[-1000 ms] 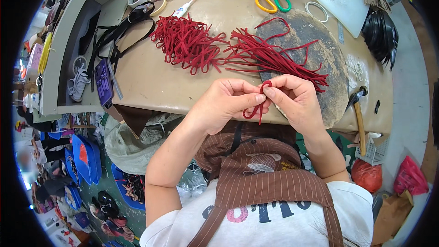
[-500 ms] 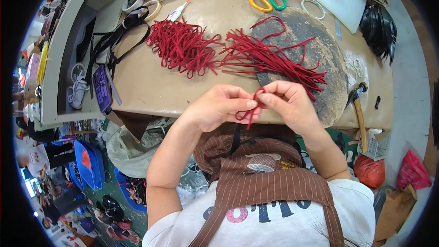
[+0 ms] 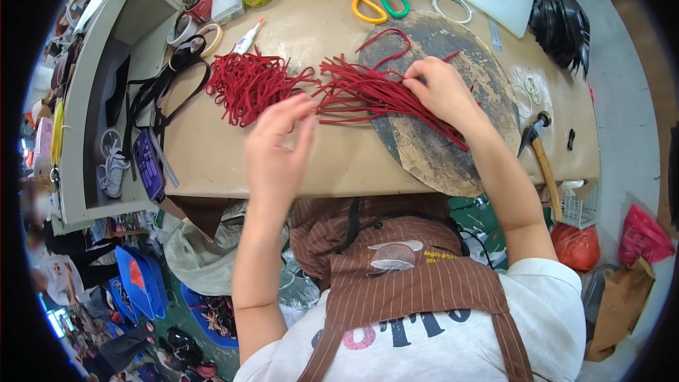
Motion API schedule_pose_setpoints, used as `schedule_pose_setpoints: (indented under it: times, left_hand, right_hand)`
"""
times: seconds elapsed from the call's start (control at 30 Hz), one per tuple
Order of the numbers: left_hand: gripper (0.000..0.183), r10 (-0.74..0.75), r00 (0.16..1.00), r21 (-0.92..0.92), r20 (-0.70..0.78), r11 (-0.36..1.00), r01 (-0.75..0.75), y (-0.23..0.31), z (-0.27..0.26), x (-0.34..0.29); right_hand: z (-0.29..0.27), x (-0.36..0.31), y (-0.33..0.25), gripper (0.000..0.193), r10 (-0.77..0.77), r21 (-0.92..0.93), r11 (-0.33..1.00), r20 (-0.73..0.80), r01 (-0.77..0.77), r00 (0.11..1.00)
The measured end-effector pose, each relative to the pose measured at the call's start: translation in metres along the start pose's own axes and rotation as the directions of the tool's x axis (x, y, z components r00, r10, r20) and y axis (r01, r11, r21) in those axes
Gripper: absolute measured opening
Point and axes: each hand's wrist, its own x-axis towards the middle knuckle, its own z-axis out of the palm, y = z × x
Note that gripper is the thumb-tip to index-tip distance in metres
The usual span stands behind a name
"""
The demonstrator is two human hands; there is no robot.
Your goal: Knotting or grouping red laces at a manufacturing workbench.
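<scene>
Head view is showing a tan worktable (image 3: 233, 163) stretching across the upper half, its near edge curving just above the person's striped brown apron (image 3: 403, 276). A round dark cutting mat (image 3: 460, 134) is lying on the table's right part, its lower rim reaching almost to the near edge. Between the mat and the table's left end, bare tan surface is lying open below the cords, right down to the near edge. A grey open-fronted cabinet (image 3: 85, 92) is closing off the left end.

Straight red strips (image 3: 375, 95) are lying fanned across the mat's left rim, and a tangled red pile (image 3: 244, 85) is sitting just left of them, the two bunches touching at their tips. The right hand (image 3: 438, 88) is resting on the straight strips over the mat, its fingers curled down and pressing on them. The left hand (image 3: 279, 148) is hovering over the bare table just below the gap between the bunches, fingers straight and loosely together, holding nothing.

A hammer (image 3: 541, 152) is lying at the right edge, its handle pointing toward the near rim. Orange-and-green scissors (image 3: 378, 6) are lying at the far side.
</scene>
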Motion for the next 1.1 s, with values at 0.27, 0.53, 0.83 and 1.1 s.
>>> schedule_pose_setpoints:
  times: [0.27,0.53,0.83,1.1]
  left_hand:
    - [0.024,0.326,0.945,-0.023,0.021,0.945,-0.326,0.042,0.014,0.029]
    - [0.025,0.338,0.924,-0.122,0.180,0.940,-0.320,0.055,-0.015,0.031]
    - [0.009,0.361,0.921,0.145,0.146,0.913,-0.381,0.051,-0.027,0.019]
    - [0.011,-0.145,0.959,0.009,0.242,0.989,0.147,0.045,0.014,-0.033]
  right_hand:
    - [-0.057,-0.020,-0.079,0.010,-0.150,0.744,0.632,0.389,-0.214,0.909]
    - [-0.067,-0.030,-0.090,0.015,-0.130,0.745,0.580,0.484,-0.329,0.865]
    - [-0.057,-0.031,-0.088,0.014,-0.160,0.667,0.682,0.536,-0.300,0.829]
    - [-0.005,-0.040,-0.088,0.010,-0.185,0.176,0.956,-0.264,0.236,0.946]
